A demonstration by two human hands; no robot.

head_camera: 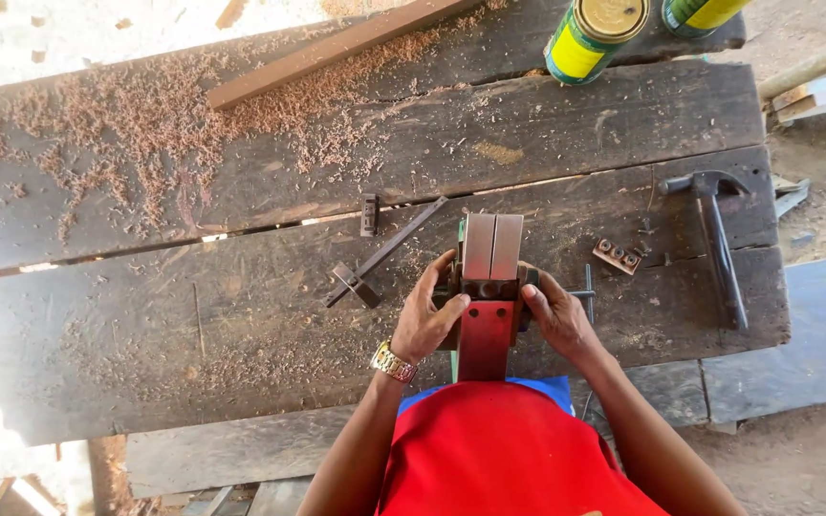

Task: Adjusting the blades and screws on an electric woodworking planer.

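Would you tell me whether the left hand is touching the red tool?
Touching: the head view shows the left hand wrapped around the red tool, thumb pressed on it.

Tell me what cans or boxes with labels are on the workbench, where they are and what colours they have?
First can: lying at the far edge of the wooden bench, right of middle; round, with a green and yellow label and a gold metal end.
Second can: just right of the first, cut off by the top of the picture; round, green and yellow label.
No boxes, signs or screens in view.
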